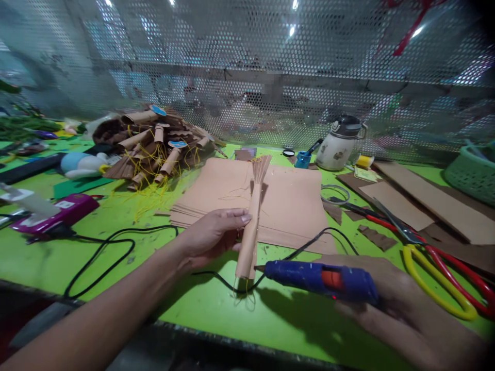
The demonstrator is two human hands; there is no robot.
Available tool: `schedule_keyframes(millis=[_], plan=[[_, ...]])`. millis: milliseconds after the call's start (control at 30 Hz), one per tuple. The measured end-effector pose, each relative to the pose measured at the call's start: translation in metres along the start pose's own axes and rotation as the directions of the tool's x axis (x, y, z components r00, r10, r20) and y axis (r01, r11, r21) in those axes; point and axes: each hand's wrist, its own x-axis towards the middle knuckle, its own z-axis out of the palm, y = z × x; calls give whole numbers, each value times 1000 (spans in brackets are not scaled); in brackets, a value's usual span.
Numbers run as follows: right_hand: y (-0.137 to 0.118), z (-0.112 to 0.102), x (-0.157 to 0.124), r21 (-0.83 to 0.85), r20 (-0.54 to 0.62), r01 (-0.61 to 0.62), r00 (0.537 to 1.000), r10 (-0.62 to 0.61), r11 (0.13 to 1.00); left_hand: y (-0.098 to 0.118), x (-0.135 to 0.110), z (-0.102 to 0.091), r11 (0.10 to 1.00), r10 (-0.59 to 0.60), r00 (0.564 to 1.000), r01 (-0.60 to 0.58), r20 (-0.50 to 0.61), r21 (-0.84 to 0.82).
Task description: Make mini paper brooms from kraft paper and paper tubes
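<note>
My left hand (pixel 222 232) is closed around a rolled brown paper tube (pixel 249 234), thumb on its upper side. The far end of the tube narrows and fans out into pleats, and thin yellow strings hang from its near end. In my right hand (pixel 402 309) is a blue hot glue gun (pixel 320 278), its red light lit. The nozzle points left and meets the tube's right edge near the bottom, touching or almost touching it. Behind the tube lies a stack of brown paper sheets (pixel 297 190).
A heap of finished paper rolls (pixel 166 144) with yellow strings lies at back left. A purple power strip (pixel 58 216) and black cord (pixel 127 239) are on the left. Scissors (pixel 441 278) and cardboard pieces (pixel 429 201) lie right; a white bottle (pixel 338 144) stands behind.
</note>
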Motion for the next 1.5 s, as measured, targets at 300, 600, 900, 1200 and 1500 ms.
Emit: schedule_keyframes(millis=[300, 600, 900, 1200, 1500], plan=[[5, -4, 11, 20, 1, 26, 1000, -26, 999, 2, 0, -1, 1000, -8, 1000, 8, -1, 5], [-3, 1, 4, 36, 3, -10, 1000, 10, 999, 1, 0, -4, 1000, -1, 1000, 1, 10, -7], [7, -6, 5, 45, -2, -25, 1000, 25, 999, 3, 2, -3, 1000, 2, 1000, -2, -16, 5], [-1, 0, 5, 36, -39, -64, 997, 66, 997, 1, 0, -3, 1000, 8, 1000, -8, -20, 12], [2, 3, 17, -15, -70, 21, 997, -22, 1000, 0, 1, -2, 999, -11, 999, 9, 52, 44]])
